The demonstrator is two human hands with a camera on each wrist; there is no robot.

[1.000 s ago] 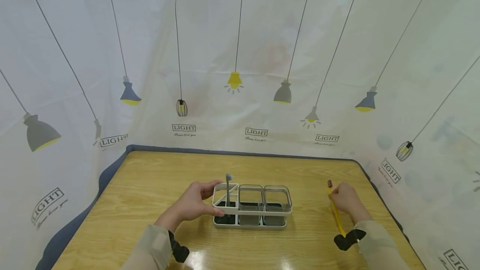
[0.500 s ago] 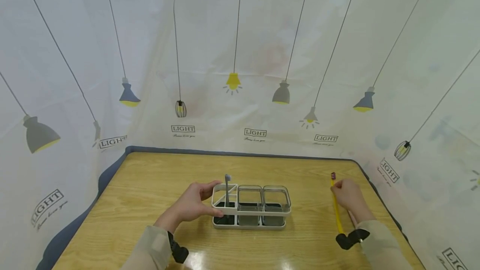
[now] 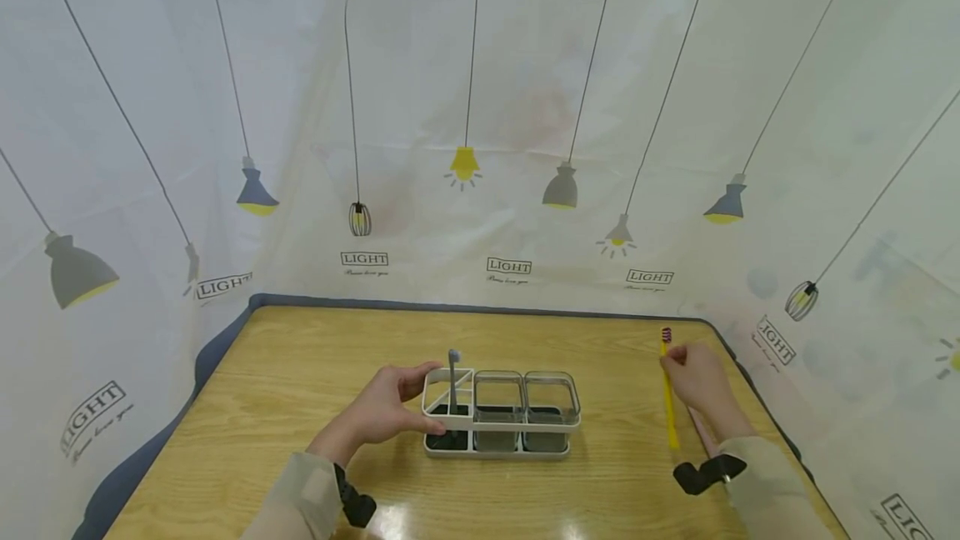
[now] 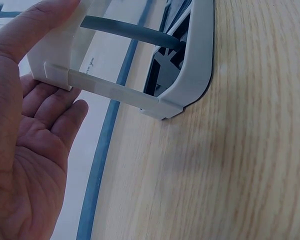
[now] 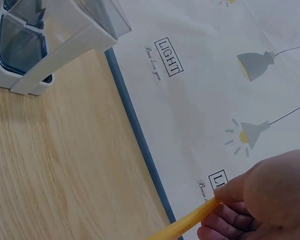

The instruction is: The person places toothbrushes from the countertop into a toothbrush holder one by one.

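A white toothbrush holder (image 3: 525, 427) stands on the table, with two clear cups (image 3: 498, 390) in its middle and right places. In its left section a grey toothbrush (image 3: 453, 382) stands upright. My left hand (image 3: 378, 408) grips the holder's left end, thumb at the front and fingers behind the upper band (image 4: 50, 60). To the right, my right hand (image 3: 699, 382) pinches a yellow toothbrush (image 3: 669, 407) between thumb and fingers, its red-and-white bristled head pointing away from me. The right wrist view shows its yellow handle (image 5: 185, 222) below the fingertips.
A thin pink stick-like thing (image 3: 702, 433) lies partly hidden under my right wrist. The wood table (image 3: 360, 332) ends at a blue edge (image 3: 450, 305) against a white sheet (image 3: 420, 190) printed with lamps, which also hangs at both sides.
My right hand has moved away from me with the yellow toothbrush, and the pink thing under the wrist shows more. The left hand and holder stay in place.
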